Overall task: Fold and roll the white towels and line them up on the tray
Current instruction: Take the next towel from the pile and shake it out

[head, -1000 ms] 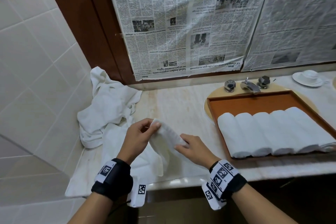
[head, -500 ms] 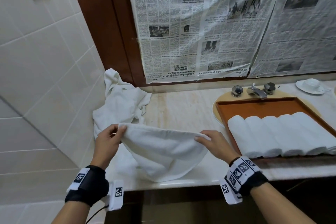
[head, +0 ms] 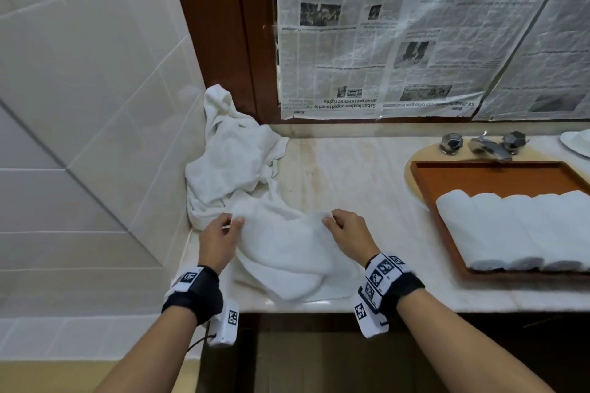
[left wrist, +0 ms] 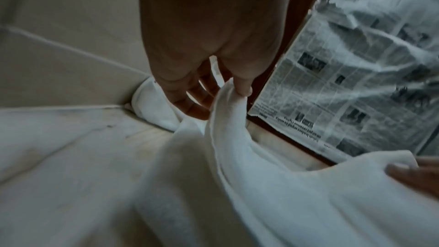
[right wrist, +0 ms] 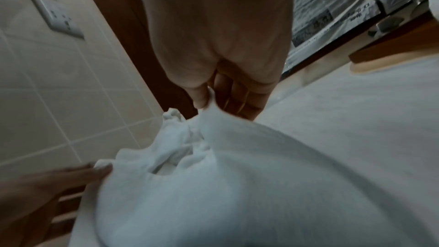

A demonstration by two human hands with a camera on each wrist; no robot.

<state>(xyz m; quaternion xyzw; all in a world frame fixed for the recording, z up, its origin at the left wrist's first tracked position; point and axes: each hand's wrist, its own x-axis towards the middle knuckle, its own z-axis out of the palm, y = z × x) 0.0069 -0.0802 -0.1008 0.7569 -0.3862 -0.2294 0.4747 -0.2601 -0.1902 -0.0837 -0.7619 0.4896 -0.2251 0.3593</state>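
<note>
Head view: even, soft indoor light, wide-angle bowing at edges, slight blur. Both wrist views: dim, grainy, motion-blurred; towel (left wrist: 297, 194) smeared near lens.

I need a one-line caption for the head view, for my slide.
Both hands, left and right, pinch a white towel over the counter, beside a tray of rolled towels.

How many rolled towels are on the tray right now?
5 rolled towels show, side by side across the near half of the orange tray. The picture's right edge cuts off the tray, so more may lie beyond it.
</note>
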